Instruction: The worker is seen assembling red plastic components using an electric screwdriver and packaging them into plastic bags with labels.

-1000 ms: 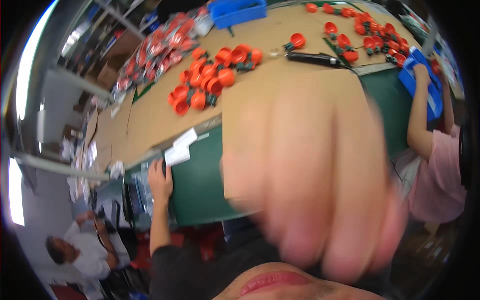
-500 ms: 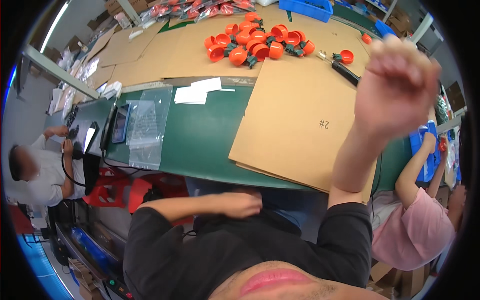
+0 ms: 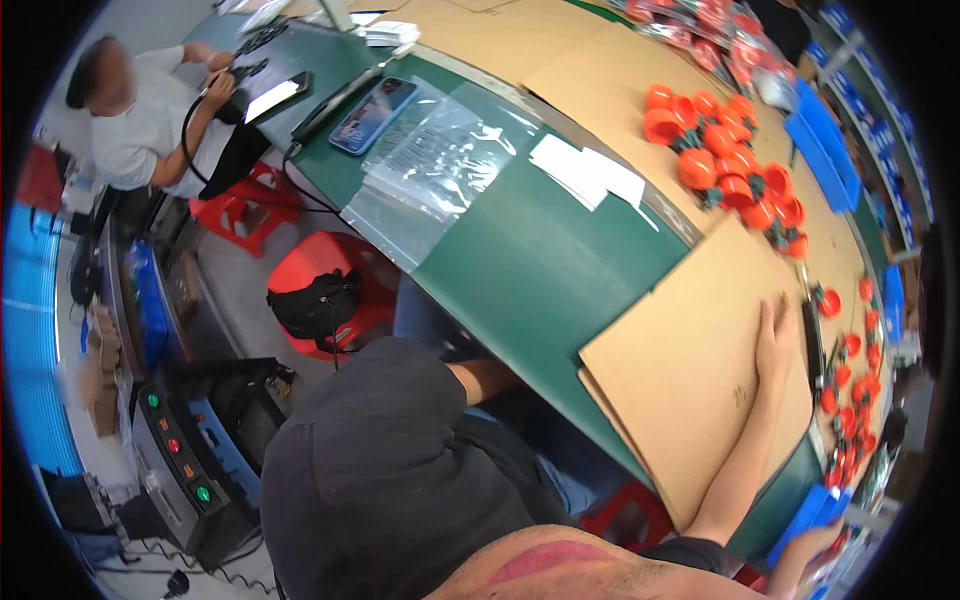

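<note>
My right hand (image 3: pixel 777 345) lies on a tan cardboard sheet (image 3: pixel 690 350), its fingers stretched out and nothing in them. Beneath that sheet another cardboard edge shows. Close past the fingers, a black tool with a slim tip (image 3: pixel 812 335) lies along the sheet's far right side. A heap of orange-red cups with dark green fittings (image 3: pixel 720 140) sits beyond the cardboard. My left forearm (image 3: pixel 487 380) passes under the table's front edge, and the hand itself is hidden.
On the green tabletop (image 3: pixel 550 270) lie white paper slips (image 3: pixel 575 170), clear plastic bags (image 3: pixel 440 165) and a blue-cased phone (image 3: pixel 375 115). More orange-red cups (image 3: pixel 855 410) and a blue bin (image 3: pixel 810 520) are at right. Co-workers sit on both sides. A red stool (image 3: pixel 335 270) holds a black bag.
The view has swung toward the left. My right hand has come down from the air onto the cardboard. My left hand, visible at my lap before, is now hidden under the table edge.
</note>
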The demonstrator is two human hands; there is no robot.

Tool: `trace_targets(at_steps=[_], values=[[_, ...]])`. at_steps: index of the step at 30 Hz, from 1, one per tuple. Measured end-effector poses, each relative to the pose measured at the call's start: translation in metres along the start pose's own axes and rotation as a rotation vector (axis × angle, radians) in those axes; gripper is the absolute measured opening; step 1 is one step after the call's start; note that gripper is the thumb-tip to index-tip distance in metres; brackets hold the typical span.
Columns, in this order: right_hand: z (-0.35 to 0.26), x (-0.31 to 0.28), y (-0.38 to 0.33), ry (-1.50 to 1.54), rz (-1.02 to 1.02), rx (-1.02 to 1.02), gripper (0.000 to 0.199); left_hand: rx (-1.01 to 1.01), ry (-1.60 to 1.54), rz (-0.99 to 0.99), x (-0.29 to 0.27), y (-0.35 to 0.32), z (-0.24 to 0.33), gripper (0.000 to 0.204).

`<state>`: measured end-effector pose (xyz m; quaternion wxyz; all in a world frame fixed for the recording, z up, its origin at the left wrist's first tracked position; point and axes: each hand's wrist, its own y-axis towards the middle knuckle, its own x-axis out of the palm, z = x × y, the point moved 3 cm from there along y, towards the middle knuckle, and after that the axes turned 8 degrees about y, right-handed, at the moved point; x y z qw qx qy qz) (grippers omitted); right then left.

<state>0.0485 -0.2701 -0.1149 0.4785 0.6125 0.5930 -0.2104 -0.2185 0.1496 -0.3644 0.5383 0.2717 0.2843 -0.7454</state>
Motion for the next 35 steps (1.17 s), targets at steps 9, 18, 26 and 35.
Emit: trace_targets(at_steps=[9, 18, 26, 35], values=[[-0.016, 0.002, -0.019, -0.129, -0.010, -0.028, 0.055, 0.006, -0.100, 0.157, -0.021, 0.026, -0.002, 0.041], [-0.066, 0.014, -0.018, -0.147, -0.041, -0.080, 0.065, 0.446, -0.185, -0.027, 0.043, 0.027, 0.087, 0.045], [-0.059, 0.008, -0.026, -0.174, -0.050, -0.019, 0.068, 0.615, 0.089, -0.760, -0.051, -0.057, 0.221, 0.053], [-0.061, 0.010, -0.022, -0.146, -0.056, -0.034, 0.076, 1.080, -0.088, -0.671, -0.222, -0.038, 0.350, 0.038]])
